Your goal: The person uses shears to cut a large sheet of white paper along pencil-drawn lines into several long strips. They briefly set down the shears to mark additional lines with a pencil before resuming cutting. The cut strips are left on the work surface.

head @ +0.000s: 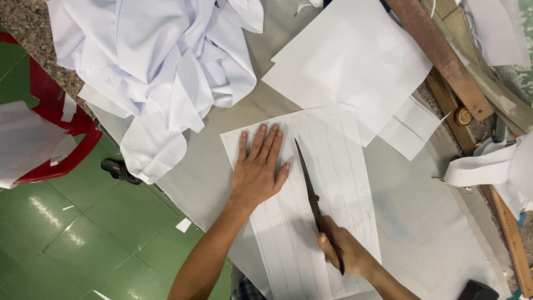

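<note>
A white sheet of fabric (338, 166) marked with long curved pencil lines lies on the grey table (411, 216). My left hand (258, 166) rests flat on its upper left part, fingers spread, pressing it down. My right hand (344, 253) grips the handles of long dark scissors (310, 180). The blades point away from me along the sheet, just right of my left hand, and look nearly closed.
A heap of white cloth (161, 61) covers the table's far left. More white sheets (350, 61) lie beyond the marked one. Wooden rulers (444, 55) and a tape roll (462, 115) sit at right. A red plastic chair (50, 133) stands on the green floor at left.
</note>
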